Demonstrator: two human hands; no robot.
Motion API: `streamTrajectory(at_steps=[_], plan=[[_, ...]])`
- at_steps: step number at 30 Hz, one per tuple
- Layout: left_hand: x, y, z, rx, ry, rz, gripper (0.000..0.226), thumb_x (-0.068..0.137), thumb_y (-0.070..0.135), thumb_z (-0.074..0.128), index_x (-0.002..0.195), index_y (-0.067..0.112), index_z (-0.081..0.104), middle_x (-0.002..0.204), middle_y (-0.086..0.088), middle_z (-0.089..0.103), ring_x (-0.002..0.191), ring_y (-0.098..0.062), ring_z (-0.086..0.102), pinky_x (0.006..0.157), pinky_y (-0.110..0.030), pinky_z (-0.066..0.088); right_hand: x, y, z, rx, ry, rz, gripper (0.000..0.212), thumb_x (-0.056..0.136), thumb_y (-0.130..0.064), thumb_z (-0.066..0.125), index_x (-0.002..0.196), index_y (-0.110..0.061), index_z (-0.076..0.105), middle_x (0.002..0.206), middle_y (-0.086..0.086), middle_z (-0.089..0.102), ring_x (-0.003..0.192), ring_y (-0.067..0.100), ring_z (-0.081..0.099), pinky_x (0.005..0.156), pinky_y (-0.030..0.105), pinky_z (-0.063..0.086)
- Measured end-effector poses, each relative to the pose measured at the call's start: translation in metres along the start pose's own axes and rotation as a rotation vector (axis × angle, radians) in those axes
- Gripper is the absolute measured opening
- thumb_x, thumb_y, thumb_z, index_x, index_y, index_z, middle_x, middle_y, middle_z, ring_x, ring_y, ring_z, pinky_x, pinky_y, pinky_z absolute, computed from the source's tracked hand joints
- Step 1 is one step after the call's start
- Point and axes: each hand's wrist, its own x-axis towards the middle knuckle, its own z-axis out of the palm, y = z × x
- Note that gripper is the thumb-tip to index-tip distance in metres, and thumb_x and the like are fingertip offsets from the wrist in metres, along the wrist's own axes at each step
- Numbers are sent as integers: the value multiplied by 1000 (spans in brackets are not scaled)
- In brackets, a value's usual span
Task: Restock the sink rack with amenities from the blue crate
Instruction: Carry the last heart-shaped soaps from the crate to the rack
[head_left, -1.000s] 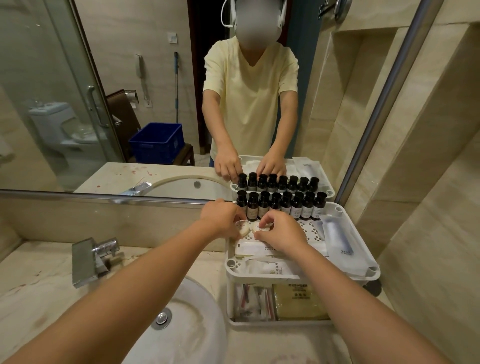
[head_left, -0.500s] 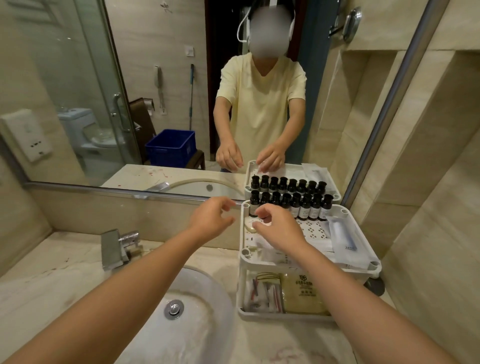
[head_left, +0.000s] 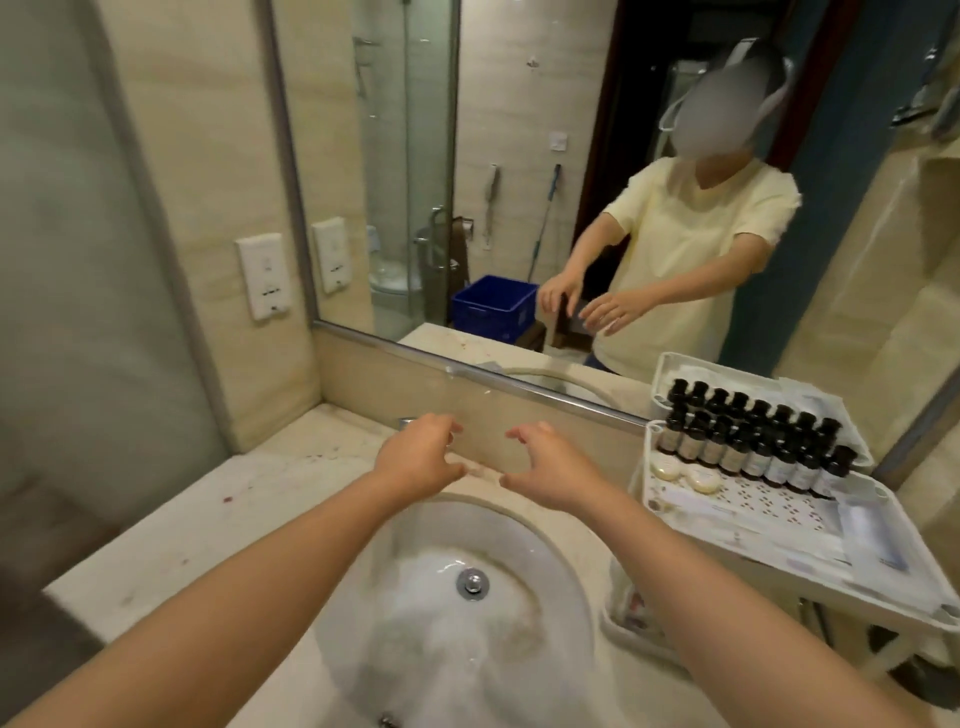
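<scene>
Both hands empty w/ fingers loosely spread: left hand (head_left: 418, 457) & right hand (head_left: 556, 470) hover over back rim of white oval sink (head_left: 447, 613). White plastic two-tier sink rack (head_left: 769, 512) stands on beige marble bench (head_left: 291, 478), right of sink; top tier holds row of small dark bottles (head_left: 748, 449) & two round soaps (head_left: 683, 475). Blue plastic crate (head_left: 493, 306) seen only in mirror.

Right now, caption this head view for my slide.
Empty left hand and right hand hover above white sink basin, beside stocked white plastic rack.
</scene>
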Motion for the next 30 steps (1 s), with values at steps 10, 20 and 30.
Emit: streamTrajectory(at_steps=[10,20,30], plan=[[-110,-130,-47,59,-10,-244,64,83,38,70,139,23,43,135,2,48,124,-18,48,96,-36,46,-11,-136,71,-184,-124,-229,68,81,-33,68,143,-24,41,143,2,44,131,23,44,102,33,41],[-261,-243,-87,51,46,-479,65,82,38,70,139,23,43,136,2,48,124,-18,49,99,-37,45,-65,-282,163,-231,-237,-458,70,81,-34,65,144,-26,37,144,-1,41,133,21,40,102,36,40],[-416,-327,-113,33,107,-717,66,80,42,72,138,25,45,133,1,49,124,-20,50,100,-38,45,-139,-413,250,-204,-299,-705,66,81,-39,66,141,-26,41,139,0,47,128,22,45,101,38,43]])
